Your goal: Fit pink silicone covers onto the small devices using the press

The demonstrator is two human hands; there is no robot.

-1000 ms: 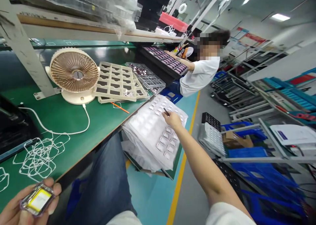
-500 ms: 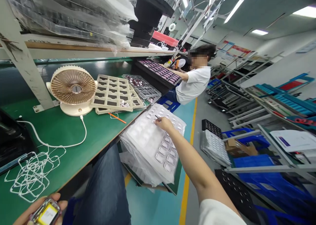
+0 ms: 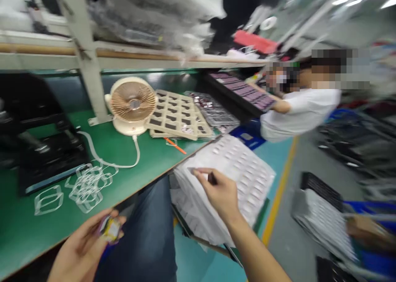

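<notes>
Yellow-faced part point(image 3: 111, 229) is pinched in left hand point(image 3: 83, 249); small dark piece point(image 3: 212, 178) is gripped by right hand point(image 3: 221, 195); it could be dropped over the white trays point(image 3: 244, 170).

no text, label, brand, number or sign can be read here: the whole view is smeared by motion. the round beige desk fan point(image 3: 133, 104) near the far edge of the green table point(image 3: 37, 232) has a small disc at its hub, but any mark on it is too blurred to make out. the small purple-rimmed part with a yellow face point(image 3: 110, 229) held at the table's near edge shows no legible print. the stacked white blister trays point(image 3: 247, 170) off the table's right edge carry no readable marking, and the coloured sheets on the far wall are only blurs.
</notes>
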